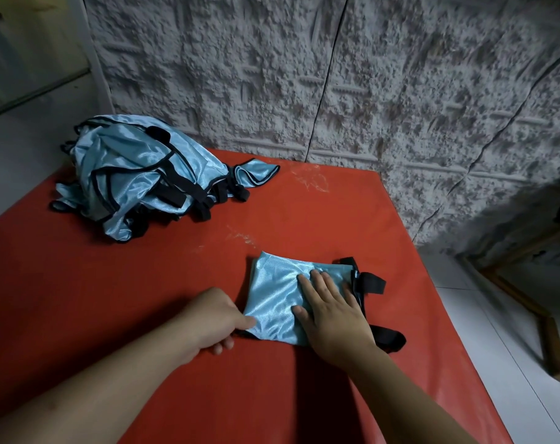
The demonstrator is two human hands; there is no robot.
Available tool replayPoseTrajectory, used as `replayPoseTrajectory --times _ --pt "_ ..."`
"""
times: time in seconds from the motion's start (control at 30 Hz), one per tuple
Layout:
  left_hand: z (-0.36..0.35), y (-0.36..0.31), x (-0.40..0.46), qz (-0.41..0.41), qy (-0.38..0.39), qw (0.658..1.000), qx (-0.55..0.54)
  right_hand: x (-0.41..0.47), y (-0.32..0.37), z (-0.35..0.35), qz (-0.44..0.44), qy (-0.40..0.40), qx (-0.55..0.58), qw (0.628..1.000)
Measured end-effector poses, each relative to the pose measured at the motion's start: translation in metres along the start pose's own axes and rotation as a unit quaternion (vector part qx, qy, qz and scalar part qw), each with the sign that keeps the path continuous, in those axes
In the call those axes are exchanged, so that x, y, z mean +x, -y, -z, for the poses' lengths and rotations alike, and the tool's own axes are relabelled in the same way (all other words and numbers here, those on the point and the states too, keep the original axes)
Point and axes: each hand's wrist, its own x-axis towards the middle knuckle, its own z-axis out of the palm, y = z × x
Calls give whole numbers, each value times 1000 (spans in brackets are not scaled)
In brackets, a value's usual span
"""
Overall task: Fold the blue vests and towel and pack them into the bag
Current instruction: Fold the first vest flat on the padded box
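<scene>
A folded vest [278, 299] lies on the counter [144, 283] near its front and toward the right side, with its straps [373, 282] sticking out past its right edge. The right hand [331, 312] rests flat on top of the vest's right half, while the left hand [216, 318] sits on the counter just left of the vest, touching its near left corner. A heap of vests [134, 177] sits well apart at the counter's far left corner, close to the wall [336, 75] that runs behind the counter, and a wooden frame [528, 302] stands on the floor [483, 331] to the right of the counter.
</scene>
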Motion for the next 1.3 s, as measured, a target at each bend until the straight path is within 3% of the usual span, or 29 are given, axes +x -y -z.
replayPoseTrajectory --times 0.17,0.23,0.3,0.33,0.4,0.47,0.53,0.63,0.73,0.9,1.13,1.3 --pt "0 -9 -3 -25 -82 975 205 0 -4 11 29 -38 35 998" --pt "-2 -15 -4 -122 -170 949 234 2 0 16 43 -88 58 994" --pt "-11 -21 2 -291 -231 911 178 6 8 15 40 -100 72 992" --pt "-17 -23 5 -355 -216 893 171 8 12 12 44 -96 69 992" --pt "-33 -19 19 -393 -126 881 232 10 17 2 41 -76 68 994" --pt "-46 -9 32 -319 -70 880 344 9 18 -3 30 -49 72 996" --pt "-53 -2 40 -231 -88 871 424 7 14 -2 20 -52 57 997" --pt "-56 -2 45 -163 -136 887 409 2 11 2 -23 -58 54 997" --pt "-50 -7 46 -164 -162 904 360 -6 26 -1 -44 -97 17 994" --pt "-28 -16 31 -149 -178 917 324 -4 43 -28 -83 -83 -18 993" --pt "-20 -13 17 -109 -102 942 301 56 -23 5 -91 -14 -12 996" --pt "-20 -7 35 -38 6 915 402 142 -84 34 -113 -7 -13 993"
